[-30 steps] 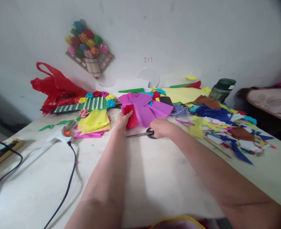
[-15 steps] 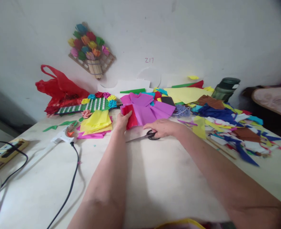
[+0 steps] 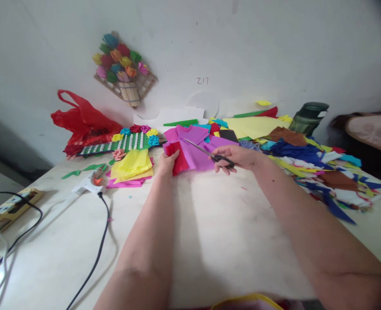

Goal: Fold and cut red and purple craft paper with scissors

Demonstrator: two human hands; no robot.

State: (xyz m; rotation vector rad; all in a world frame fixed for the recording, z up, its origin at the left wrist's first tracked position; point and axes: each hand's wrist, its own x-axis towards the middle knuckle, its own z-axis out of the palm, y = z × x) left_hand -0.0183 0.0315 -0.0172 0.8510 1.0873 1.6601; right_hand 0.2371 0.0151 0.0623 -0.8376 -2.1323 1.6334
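Observation:
My left hand pinches a folded piece of red paper at the middle of the pale table. My right hand grips the black handles of a pair of scissors, lifted off the table, with the blades pointing up and left over the purple paper. The scissors' tip is a little to the right of the red paper and not touching it.
Yellow and pink sheets lie left of the red paper. A heap of coloured paper scraps covers the right. A red plastic bag, a green woven piece with paper roses, a glue gun with cable, a power strip and a dark green bottle are about.
My right hand has picked the scissors up off the table and raised them towards the purple paper. My left hand still holds the red paper in place.

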